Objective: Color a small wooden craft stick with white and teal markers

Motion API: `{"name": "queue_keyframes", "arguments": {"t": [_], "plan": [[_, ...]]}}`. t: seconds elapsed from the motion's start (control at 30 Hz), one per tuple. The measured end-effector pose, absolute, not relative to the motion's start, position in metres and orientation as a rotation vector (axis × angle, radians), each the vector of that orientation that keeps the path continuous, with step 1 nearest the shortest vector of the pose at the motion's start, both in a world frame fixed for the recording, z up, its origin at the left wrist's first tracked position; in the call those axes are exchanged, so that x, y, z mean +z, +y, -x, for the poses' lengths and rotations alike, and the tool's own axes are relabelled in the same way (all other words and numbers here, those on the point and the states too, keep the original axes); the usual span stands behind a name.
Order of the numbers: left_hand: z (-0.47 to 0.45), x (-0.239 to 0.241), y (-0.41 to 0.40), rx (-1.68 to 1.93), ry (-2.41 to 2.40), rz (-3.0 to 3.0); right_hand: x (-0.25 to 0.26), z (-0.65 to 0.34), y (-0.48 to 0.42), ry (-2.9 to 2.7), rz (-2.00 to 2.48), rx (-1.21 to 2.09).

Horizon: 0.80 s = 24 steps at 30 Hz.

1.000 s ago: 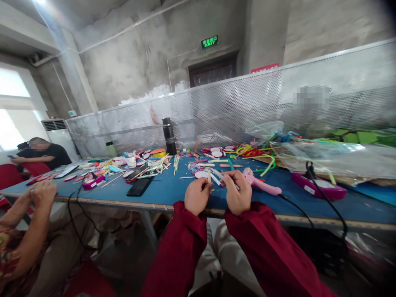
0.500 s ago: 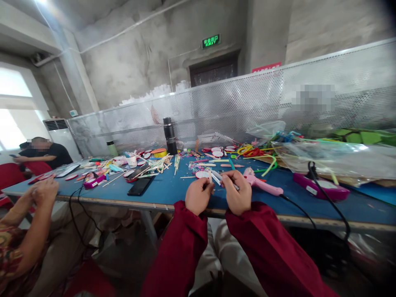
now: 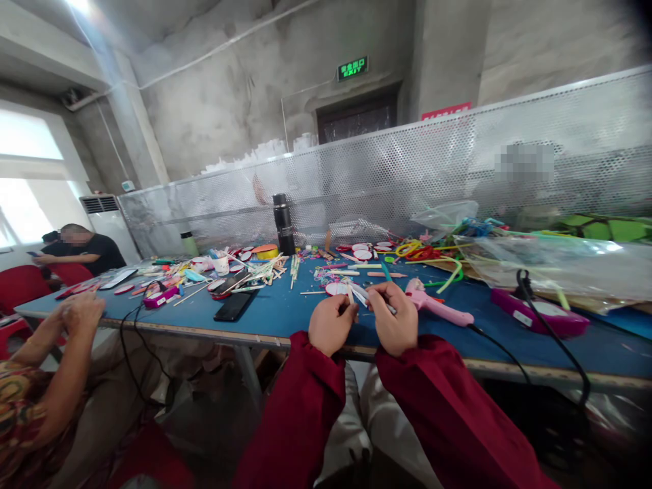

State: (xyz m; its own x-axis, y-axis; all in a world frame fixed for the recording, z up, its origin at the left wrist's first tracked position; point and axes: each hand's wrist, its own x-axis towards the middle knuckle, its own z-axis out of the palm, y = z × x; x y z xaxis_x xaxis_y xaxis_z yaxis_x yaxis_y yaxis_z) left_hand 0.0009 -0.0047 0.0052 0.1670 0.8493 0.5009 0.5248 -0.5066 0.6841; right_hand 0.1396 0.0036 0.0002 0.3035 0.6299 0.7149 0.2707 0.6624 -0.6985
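Note:
Over the front edge of the blue table, my left hand (image 3: 331,324) pinches a short pale flat stick (image 3: 350,293) upright between thumb and fingers. Close on its right, my right hand (image 3: 396,318) is closed around a slim white and grey pen-like object (image 3: 359,295); its other end shows below the fingers. The tips of both objects are near each other, but whether they touch I cannot tell. Behind them lies a white round disc with a red rim (image 3: 336,288). A pink glue gun (image 3: 441,309) rests just right of my right hand, its cable running off the edge.
A black phone (image 3: 234,306), a black thermos (image 3: 282,224) and piles of sticks (image 3: 267,270) stand or lie to the left. Purple devices with cables (image 3: 540,316) and plastic bags (image 3: 555,261) are at right. Another person's hands (image 3: 81,316) show at far left.
The view has shifted slightly, so everything appears a little farther right. Both hands keep their grip and nearly the same pose.

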Motion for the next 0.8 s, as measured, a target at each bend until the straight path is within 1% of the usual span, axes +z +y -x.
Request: {"name": "queue_keyframes", "arguments": {"t": [0.37, 0.8], "plan": [[-0.0002, 0.0055, -0.0036, 1.289, 1.274, -2.093, 0.0014, -0.1400, 0.0033, -1.309, 0.894, 0.296], [-0.0004, 0.0059, -0.0055, 1.255, 1.345, -2.097, 0.0028, -0.1392, 0.0017, -1.313, 0.893, 0.308]]}}
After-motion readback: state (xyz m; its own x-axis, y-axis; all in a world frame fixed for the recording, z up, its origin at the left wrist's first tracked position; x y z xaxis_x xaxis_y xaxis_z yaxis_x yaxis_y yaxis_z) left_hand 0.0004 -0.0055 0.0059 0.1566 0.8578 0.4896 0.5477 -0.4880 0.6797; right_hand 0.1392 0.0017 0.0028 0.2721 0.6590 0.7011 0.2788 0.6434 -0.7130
